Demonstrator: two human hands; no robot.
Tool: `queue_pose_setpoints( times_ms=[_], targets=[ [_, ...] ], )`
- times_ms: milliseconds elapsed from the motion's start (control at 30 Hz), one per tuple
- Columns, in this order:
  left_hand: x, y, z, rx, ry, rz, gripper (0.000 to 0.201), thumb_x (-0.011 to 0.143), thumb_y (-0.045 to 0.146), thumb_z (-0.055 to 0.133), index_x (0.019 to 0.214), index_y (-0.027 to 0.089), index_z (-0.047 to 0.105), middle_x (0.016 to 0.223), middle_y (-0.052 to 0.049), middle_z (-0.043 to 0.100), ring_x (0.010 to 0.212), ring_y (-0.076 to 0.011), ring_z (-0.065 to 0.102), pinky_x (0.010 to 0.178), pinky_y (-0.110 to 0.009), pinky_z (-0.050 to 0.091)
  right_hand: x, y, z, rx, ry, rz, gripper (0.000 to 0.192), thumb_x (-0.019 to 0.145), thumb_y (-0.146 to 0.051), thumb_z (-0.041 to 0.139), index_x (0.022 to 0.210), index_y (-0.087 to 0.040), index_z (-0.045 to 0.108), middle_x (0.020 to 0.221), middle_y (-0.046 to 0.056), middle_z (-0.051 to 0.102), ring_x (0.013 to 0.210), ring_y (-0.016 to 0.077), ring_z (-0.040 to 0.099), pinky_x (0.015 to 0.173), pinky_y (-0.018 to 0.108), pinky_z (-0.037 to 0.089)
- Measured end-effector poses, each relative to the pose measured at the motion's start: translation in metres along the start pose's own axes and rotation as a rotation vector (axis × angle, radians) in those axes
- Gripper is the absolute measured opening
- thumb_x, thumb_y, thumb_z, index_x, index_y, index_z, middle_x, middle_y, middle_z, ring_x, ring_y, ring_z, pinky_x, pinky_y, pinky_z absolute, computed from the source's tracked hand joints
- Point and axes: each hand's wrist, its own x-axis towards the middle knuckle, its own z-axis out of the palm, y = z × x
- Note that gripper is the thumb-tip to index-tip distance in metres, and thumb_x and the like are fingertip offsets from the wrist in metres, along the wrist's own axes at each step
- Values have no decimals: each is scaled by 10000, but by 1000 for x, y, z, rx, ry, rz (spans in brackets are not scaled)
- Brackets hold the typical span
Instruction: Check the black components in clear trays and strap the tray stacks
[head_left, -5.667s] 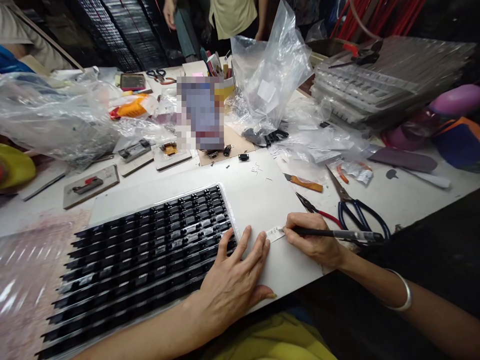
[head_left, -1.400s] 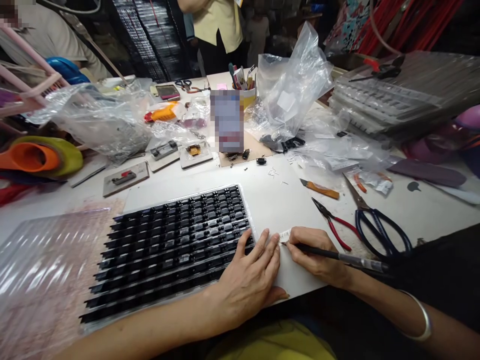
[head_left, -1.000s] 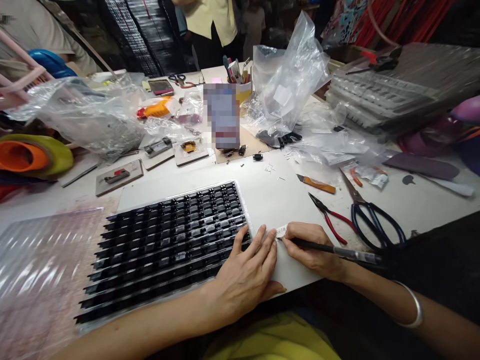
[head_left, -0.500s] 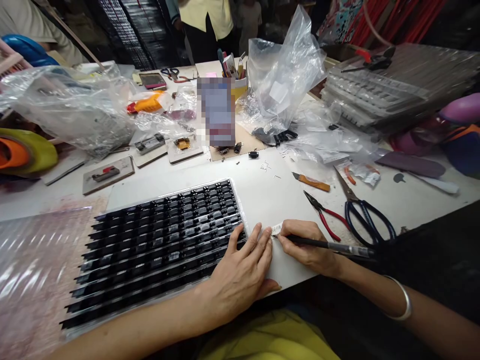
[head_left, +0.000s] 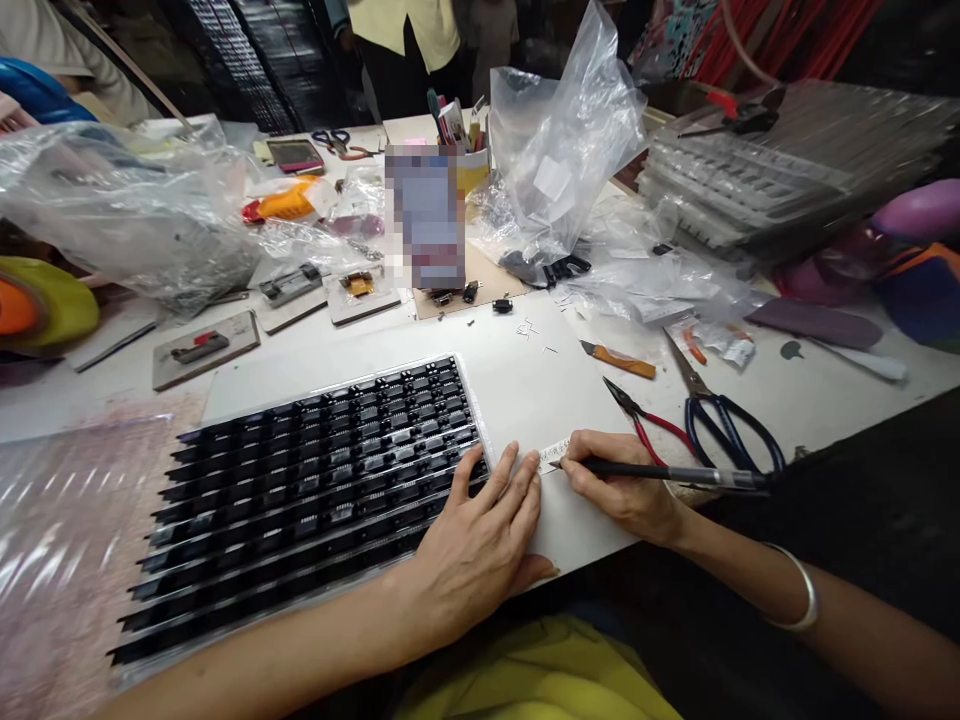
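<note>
Rows of black chips fill the tray just left of the left hand, which lies flat with spread fingers, pinning the white sheet on the bench. Between the hands sits a small label. The right hand pinches a pen, tip on the label; scissors lie just beyond it.

A white counter is carrying a tray of black parts lying just left of the hands, scissors and red-handled pliers lying just beyond the right hand, and plastic bags sitting farther back.
</note>
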Motion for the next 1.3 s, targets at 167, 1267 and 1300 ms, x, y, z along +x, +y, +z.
queue_pose_setpoints(
  times_ms=[167,1267,1300],
  targets=[
    [-1,0,3,-11,-2,-14,586,914,539,334,1281,109,489,1419,-129,432,1328,-307,336,1088,-511,106,-1,1,2,-13,-34,-27,206,831,-141,472,636,-187,426,582,-31,451,542,84,418,541,227,347],
    [-1,0,-1,-3,-23,-2,583,924,533,308,1279,106,488,1424,-138,423,1340,-310,314,1081,-522,125,0,-3,3,-52,-21,-81,216,838,-141,453,631,-194,420,572,-29,435,535,90,412,534,232,347],
    [-1,0,-1,-3,-23,-3,582,924,533,307,1279,108,488,1425,-136,422,1341,-309,313,1083,-520,123,0,-3,3,-51,-20,-85,217,836,-139,452,629,-193,420,570,-29,432,533,90,410,532,233,346]
  ],
)
